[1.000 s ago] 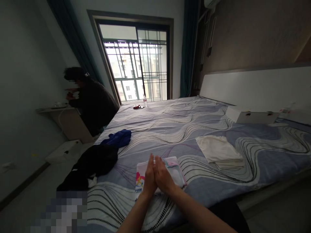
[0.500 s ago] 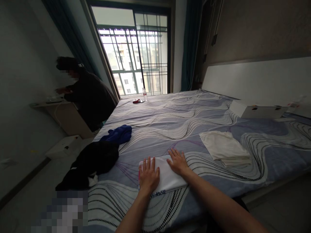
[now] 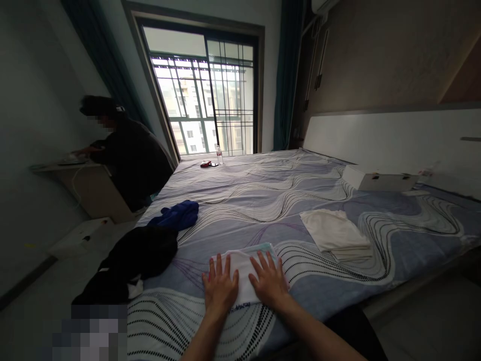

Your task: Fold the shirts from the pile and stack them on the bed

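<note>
A folded white cloth garment (image 3: 242, 273) with dark printing along its near edge and a light-blue patch at its far right corner lies flat on the bed. My left hand (image 3: 221, 285) rests palm down on its left side, fingers spread. On its right side lies my right hand (image 3: 268, 280), also flat with fingers apart. To the right, a folded cream-white cloth stack (image 3: 334, 233) sits on the sheet. At the left edge of the bed are a crumpled black garment (image 3: 139, 255) and a blue garment (image 3: 178, 214).
The bed (image 3: 255, 193) has a wavy-patterned grey sheet. A white box (image 3: 383, 179) stands by the headboard (image 3: 376, 135). Near the window are a plastic bottle (image 3: 219, 155) and a red item (image 3: 205, 164). Another person (image 3: 131, 150) leans over a small desk (image 3: 90, 185) at left.
My right hand has come nearer to me along the garment, uncovering its light-blue far corner. My left hand still lies flat on the left side. The camera view has tilted slightly up.
</note>
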Demonstrator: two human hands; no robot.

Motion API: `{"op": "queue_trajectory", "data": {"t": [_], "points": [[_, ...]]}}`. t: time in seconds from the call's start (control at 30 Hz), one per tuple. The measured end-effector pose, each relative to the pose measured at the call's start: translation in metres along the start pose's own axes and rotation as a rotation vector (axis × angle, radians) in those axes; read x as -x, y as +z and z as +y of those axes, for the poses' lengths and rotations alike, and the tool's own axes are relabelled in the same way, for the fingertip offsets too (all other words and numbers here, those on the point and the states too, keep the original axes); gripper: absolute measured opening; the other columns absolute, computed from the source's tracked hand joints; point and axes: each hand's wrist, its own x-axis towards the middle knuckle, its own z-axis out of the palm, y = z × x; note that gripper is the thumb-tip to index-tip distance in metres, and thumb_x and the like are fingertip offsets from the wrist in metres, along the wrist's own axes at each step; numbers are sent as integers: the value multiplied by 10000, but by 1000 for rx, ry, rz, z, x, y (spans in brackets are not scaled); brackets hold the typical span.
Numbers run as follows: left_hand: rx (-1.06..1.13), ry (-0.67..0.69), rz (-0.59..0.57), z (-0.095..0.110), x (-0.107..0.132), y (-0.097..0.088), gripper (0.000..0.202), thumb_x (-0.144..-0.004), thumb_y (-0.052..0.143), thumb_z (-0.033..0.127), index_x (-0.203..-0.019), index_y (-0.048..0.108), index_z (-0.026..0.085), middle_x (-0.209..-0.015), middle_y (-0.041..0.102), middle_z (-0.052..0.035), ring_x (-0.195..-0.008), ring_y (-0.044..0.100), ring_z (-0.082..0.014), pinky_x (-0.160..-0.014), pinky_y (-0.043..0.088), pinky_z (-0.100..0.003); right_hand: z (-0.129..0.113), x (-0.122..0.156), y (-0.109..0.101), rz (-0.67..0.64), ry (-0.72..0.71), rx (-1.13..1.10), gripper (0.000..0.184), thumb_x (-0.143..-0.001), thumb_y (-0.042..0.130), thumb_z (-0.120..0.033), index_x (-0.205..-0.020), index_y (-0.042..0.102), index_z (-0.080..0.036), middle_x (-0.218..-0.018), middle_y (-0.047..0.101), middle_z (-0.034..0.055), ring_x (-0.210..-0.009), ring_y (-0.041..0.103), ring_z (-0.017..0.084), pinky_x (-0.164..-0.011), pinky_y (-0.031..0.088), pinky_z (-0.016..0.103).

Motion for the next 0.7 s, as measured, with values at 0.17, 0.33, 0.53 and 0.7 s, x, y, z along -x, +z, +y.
{"op": "queue_trajectory", "data": {"t": [0.17, 0.33, 0.53, 0.7], "points": [[-38, -68, 49, -21, 23, 0, 643, -950, 339, 456, -1532, 382, 186, -1647, 268, -106, -1487, 261, -376, -1179, 226, -598, 24, -9, -5, 5, 189, 19, 649, -996, 335, -495, -1583, 267, -226, -1670, 143, 62, -1530, 130, 297, -1210, 78, 556], [-43, -188, 211, -35, 41, 5, 675, -944, 315, 418, -1434, 453, -25, -1540, 429, -227, -1454, 333, -353, -1185, 257, -536, 23, -6, -3, 213, 400, -8, 765, -960, 413, -413, -1552, 225, 33, -1548, 385, 251, -1430, 378, 316, -1153, 295, 419], [202, -183, 238, -42, 46, -7, 478, -904, 380, 476, -1035, 709, 154, -1444, 566, -158, -1382, 451, -334, -1149, 331, -503, 26, -21, -32, -52, 469, -256, 526, -801, 626, -451, -1192, 685, -103, -1156, 720, 197, -1059, 687, 314, -833, 519, 336], [672, -227, 208, -47, 53, -16, 483, -812, 506, 610, -1005, 722, 222, -968, 780, -57, -919, 712, -257, -844, 546, -338, 24, -17, -40, -7, 397, -296, 389, -804, 630, -406, -1103, 720, -175, -1160, 732, 144, -1112, 669, 290, -901, 485, 326]]}}
